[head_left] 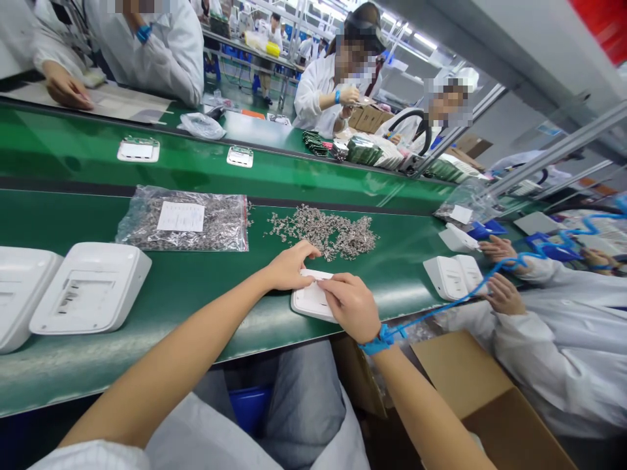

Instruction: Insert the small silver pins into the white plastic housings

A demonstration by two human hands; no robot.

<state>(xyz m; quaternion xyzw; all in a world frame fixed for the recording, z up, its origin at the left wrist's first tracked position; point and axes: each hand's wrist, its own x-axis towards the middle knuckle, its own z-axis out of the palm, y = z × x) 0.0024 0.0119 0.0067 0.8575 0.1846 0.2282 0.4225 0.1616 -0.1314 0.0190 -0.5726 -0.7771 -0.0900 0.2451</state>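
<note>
Green matting (196, 287) runs the length of a busy assembly line, and you're right at its near edge. Your left hand (289, 266) lies flat on the white casing (308, 301), fingers narrow and pressed along its far edge. Your right hand (351, 305) covers the casing's right side, fingers curled down on it, a blue wrist strap (379, 341) with its coiled cord trailing right. Just beyond the casing sits a loose pile of small metal parts (326, 230), and left of that a clear bag (183, 222) of more. Two larger white housings (91, 287) rest at your left. A co-worker's hands (502, 294) work beside white casings at your right.
</note>
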